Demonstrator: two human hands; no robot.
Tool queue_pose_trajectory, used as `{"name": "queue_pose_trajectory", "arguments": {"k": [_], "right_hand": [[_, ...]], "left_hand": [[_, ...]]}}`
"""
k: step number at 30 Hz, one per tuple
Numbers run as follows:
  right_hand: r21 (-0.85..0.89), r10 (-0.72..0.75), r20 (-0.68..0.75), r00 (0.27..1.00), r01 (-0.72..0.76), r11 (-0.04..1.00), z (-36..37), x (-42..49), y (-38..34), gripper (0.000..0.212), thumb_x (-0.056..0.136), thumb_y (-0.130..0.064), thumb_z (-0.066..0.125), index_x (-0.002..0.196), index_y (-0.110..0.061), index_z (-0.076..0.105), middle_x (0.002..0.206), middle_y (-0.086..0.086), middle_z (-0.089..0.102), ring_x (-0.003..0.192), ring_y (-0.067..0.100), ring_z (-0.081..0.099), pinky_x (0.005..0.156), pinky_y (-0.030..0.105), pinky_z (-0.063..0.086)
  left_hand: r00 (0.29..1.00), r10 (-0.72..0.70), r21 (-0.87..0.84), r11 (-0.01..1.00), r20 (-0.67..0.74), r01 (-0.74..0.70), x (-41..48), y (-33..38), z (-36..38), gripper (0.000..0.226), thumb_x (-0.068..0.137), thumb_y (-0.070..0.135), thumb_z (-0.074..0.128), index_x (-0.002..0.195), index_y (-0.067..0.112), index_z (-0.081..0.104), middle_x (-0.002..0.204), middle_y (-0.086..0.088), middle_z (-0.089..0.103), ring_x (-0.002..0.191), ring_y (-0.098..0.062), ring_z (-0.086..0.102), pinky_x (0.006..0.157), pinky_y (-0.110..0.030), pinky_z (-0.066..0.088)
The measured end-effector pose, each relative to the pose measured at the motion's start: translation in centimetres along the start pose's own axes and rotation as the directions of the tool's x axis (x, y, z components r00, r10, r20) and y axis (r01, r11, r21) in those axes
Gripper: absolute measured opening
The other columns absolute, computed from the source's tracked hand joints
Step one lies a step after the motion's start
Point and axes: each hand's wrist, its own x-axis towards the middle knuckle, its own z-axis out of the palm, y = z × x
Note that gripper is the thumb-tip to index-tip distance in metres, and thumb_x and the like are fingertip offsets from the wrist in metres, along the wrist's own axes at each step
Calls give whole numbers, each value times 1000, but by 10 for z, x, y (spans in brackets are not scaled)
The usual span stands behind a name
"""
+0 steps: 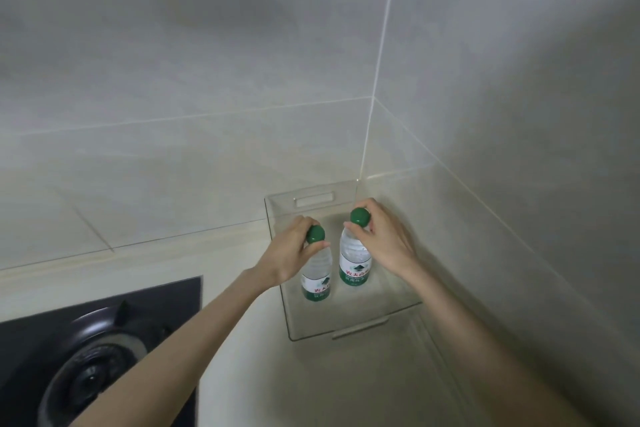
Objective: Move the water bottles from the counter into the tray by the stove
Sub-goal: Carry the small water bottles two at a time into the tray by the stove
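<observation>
A clear plastic tray (346,328) with handle slots sits in the counter corner, right of the stove. Two clear water bottles with green caps and green-and-white labels stand upright inside its outline. My left hand (289,255) grips the left bottle (317,279) at its neck, just under the cap. My right hand (384,241) holds the right bottle (355,263) the same way, fingers around the neck below the cap. The right bottle sits higher in the view than the left one; whether either base touches the tray floor I cannot tell.
A black gas stove (86,347) with a round burner lies at the lower left. Beige tiled walls (502,166) meet in a corner right behind the tray. The pale counter (311,385) stretches toward me in front of the tray.
</observation>
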Motion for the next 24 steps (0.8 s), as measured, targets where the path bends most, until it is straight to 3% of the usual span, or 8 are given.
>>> {"name": "queue_pose_trajectory", "arguments": {"k": [8,13,15,18,21,24], "right_hand": [[-16,20,66,998,-19,1000,16,1,12,22,84,-43,62,98,-33,49,98,-6,60,81,19,57,76,37,50],[36,36,76,996,-39,999,19,-5,17,21,83,-39,65,97,-35,50,97,-6,59,79,16,58,77,39,51],[26,44,72,996,-46,999,18,-6,20,21,84,-37,65,98,-33,51,97,-7,59,81,16,57,78,40,51],[-8,72,79,994,-72,997,12,-4,22,23,85,-36,66,100,-23,55,91,-7,58,81,15,56,77,37,50],[-117,67,118,991,-54,992,7,-2,19,28,86,-40,64,100,-16,59,88,-1,61,80,18,57,70,32,45],[-78,64,74,995,-58,995,13,0,20,22,85,-37,65,94,-17,59,86,-3,58,78,19,56,70,34,46]], "left_hand": [[999,25,-34,999,24,-24,1,-1,9,33,90,38,60,110,13,52,92,4,43,73,-2,43,73,-21,38],[999,-30,-109,994,15,31,-7,-6,5,40,87,39,63,121,21,52,96,2,47,83,-16,54,83,-25,47],[999,-52,-132,990,2,51,-13,-12,2,44,86,38,65,125,24,51,100,3,48,88,-15,54,87,-23,45],[994,-113,31,993,-1,113,-20,-28,-3,57,90,38,60,140,22,38,125,-2,47,114,-17,48,95,-29,43],[963,-260,322,920,73,224,-22,-42,-4,69,98,39,45,152,16,9,157,-4,17,144,-23,18,108,-37,35],[931,-344,469,847,122,252,-19,-48,0,71,100,45,30,152,12,-6,161,-2,-9,148,-21,-6,118,-40,18]]}}
